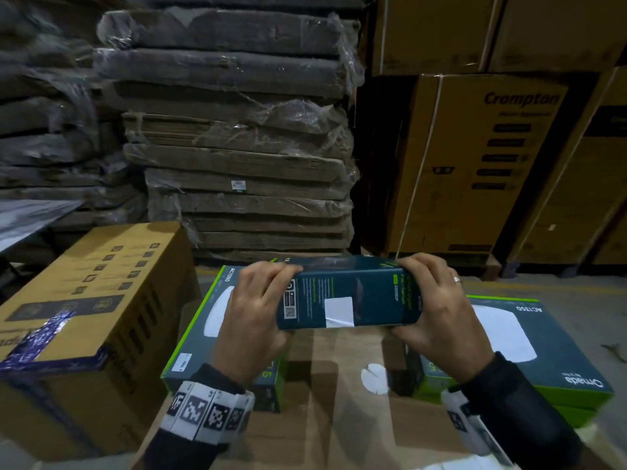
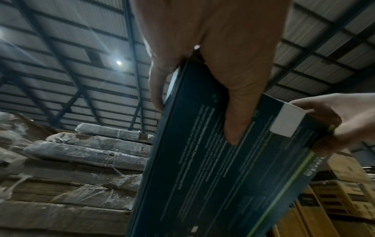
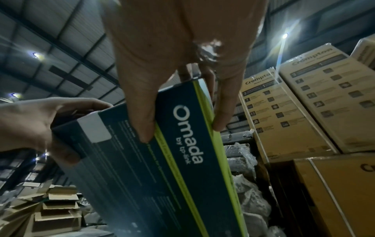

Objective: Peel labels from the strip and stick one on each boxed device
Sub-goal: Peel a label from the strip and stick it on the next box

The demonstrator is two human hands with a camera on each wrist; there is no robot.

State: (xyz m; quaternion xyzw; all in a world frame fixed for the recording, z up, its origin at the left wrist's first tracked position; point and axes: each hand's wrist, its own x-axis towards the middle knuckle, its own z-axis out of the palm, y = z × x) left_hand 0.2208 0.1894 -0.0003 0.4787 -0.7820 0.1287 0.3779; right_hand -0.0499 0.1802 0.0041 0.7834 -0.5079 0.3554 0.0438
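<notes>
A dark teal and green device box [image 1: 349, 295] [image 2: 233, 168] [image 3: 162, 160] is held up in the air between both hands, its narrow side facing me. A white label [image 1: 339, 312] [image 2: 288, 121] [image 3: 94, 128] is stuck on that side and wraps over the lower edge. My left hand [image 1: 258, 307] [image 2: 213, 72] grips the box's left end, thumb on the printed face. My right hand [image 1: 437, 307] [image 3: 178, 77], with a ring on one finger, grips the right end. Two more boxed devices lie flat below, one on the left [image 1: 200, 334] and one on the right [image 1: 529, 361].
The boxes rest on a brown carton top [image 1: 339, 418] carrying a round white paper piece [image 1: 375, 378]. A taped brown carton [image 1: 91, 300] stands at the left. Wrapped flat cardboard stacks [image 1: 237, 147] and tall Crompton cartons [image 1: 475, 164] rise behind. No label strip shows.
</notes>
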